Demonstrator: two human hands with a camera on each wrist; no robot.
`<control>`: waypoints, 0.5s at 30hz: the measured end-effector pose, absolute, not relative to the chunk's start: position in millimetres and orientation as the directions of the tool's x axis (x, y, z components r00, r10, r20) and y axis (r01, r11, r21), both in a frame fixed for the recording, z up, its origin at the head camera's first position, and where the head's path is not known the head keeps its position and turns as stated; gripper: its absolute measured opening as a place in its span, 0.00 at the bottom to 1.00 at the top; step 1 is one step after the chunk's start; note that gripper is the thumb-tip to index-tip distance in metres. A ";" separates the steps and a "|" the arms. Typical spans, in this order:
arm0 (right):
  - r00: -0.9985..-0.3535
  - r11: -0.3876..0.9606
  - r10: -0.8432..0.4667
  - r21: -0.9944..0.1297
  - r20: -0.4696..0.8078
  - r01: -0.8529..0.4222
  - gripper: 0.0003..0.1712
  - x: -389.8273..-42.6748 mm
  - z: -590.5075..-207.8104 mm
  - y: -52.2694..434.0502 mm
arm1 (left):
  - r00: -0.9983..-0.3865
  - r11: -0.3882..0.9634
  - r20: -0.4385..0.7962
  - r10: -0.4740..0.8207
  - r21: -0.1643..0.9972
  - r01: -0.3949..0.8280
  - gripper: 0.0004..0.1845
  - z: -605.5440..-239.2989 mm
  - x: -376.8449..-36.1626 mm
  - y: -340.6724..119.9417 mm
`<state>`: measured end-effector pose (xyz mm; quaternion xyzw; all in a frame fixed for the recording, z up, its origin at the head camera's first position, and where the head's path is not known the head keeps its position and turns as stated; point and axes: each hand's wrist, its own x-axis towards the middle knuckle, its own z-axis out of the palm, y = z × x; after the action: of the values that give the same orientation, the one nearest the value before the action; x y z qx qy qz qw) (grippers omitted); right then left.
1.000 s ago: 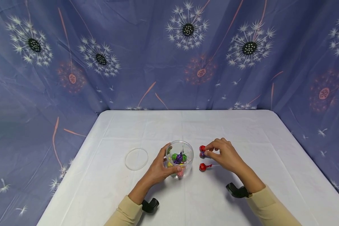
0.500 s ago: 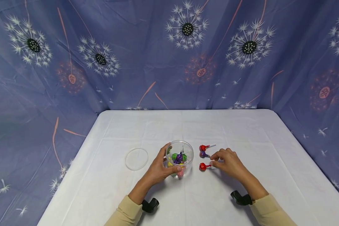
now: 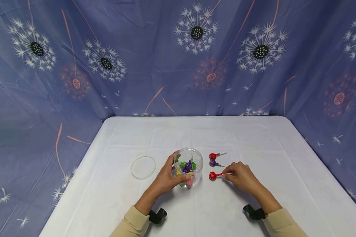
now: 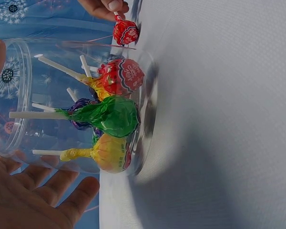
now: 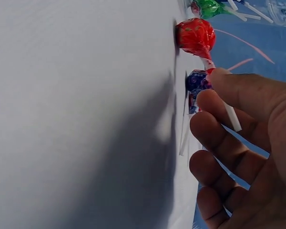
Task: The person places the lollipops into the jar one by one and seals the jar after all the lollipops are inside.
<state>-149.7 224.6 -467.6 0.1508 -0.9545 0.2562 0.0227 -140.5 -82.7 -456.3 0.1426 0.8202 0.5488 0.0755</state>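
Observation:
My left hand (image 3: pixel 166 177) curls round a clear plastic jar (image 3: pixel 198 177) standing uncovered on the white table. Inside it are several wrapped lollipops, among them a green lollipop (image 4: pixel 115 117), a yellow lollipop (image 4: pixel 113 153) and a red lollipop (image 4: pixel 124 76), sticks mostly pointing up. To the jar's right, my right hand (image 3: pixel 240 176) pinches the stick of the nearest red lollipop (image 5: pixel 195 36) between thumb and index finger. Its head sits close over the cloth. Just beyond lie a purple lollipop (image 3: pixel 212 162) and another red lollipop (image 3: pixel 212 156), sticks pointing right.
A clear round lid (image 3: pixel 132 168) lies on the table (image 3: pixel 118 197), left of the jar. Behind the table hangs a blue curtain (image 3: pixel 154 59) with a dandelion print. Each wrist wears a black camera mount (image 3: pixel 158 216).
My right hand has left the far red and purple lollipops, come nearer to me and taken the nearest red lollipop by its stick. The left hand and jar have stayed put.

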 end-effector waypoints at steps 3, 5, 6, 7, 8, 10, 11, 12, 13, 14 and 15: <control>-0.954 0.821 -0.276 -0.486 0.121 -0.299 0.02 -148.6 -470.3 225.8 | -0.949 0.361 0.030 0.314 0.921 0.149 0.51 -456.3 -140.1 -82.5; -0.956 0.820 -0.271 -0.495 0.109 -0.289 0.02 -147.8 -471.5 226.4 | -0.949 0.359 0.033 0.315 0.921 0.151 0.51 -456.5 -140.1 -82.4; -0.958 0.818 -0.268 -0.501 0.103 -0.283 0.03 -147.6 -472.1 226.8 | -0.948 0.355 0.036 0.316 0.922 0.153 0.51 -456.6 -140.2 -82.3; -0.958 0.817 -0.268 -0.505 0.097 -0.280 0.04 -147.5 -472.6 227.2 | -0.948 0.353 0.038 0.317 0.923 0.156 0.51 -456.6 -140.2 -82.2; -0.961 0.817 -0.262 -0.511 0.087 -0.269 0.04 -147.4 -473.0 227.4 | -0.947 0.351 0.042 0.318 0.923 0.159 0.51 -456.7 -140.3 -82.1; -0.962 0.807 -0.262 -0.528 0.078 -0.262 0.05 -146.9 -474.0 228.1 | -0.947 0.351 0.045 0.318 0.922 0.162 0.51 -456.5 -140.4 -82.0; -0.962 0.802 -0.264 -0.537 0.076 -0.262 0.05 -146.7 -474.8 228.5 | -0.947 0.353 0.047 0.317 0.921 0.164 0.51 -456.4 -140.4 -82.0; -0.962 0.797 -0.263 -0.544 0.076 -0.261 0.05 -146.6 -475.4 228.7 | -0.948 0.356 0.047 0.316 0.920 0.164 0.51 -456.4 -140.3 -82.0; -0.962 0.793 -0.263 -0.550 0.077 -0.261 0.05 -146.3 -475.9 228.8 | -0.948 0.358 0.046 0.315 0.919 0.163 0.51 -456.3 -140.2 -81.9; -0.961 0.788 -0.264 -0.557 0.079 -0.262 0.06 -146.0 -476.4 228.9 | -0.948 0.360 0.046 0.314 0.918 0.164 0.51 -456.3 -140.2 -81.9; -0.961 0.784 -0.265 -0.561 0.083 -0.265 0.06 -145.7 -476.8 228.9 | -0.949 0.363 0.045 0.313 0.918 0.163 0.51 -456.2 -140.2 -81.8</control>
<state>-145.7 228.9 -476.8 0.1404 -0.9446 0.2968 -0.0003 -140.2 -81.8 -456.2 0.1448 0.8225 0.5456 0.0690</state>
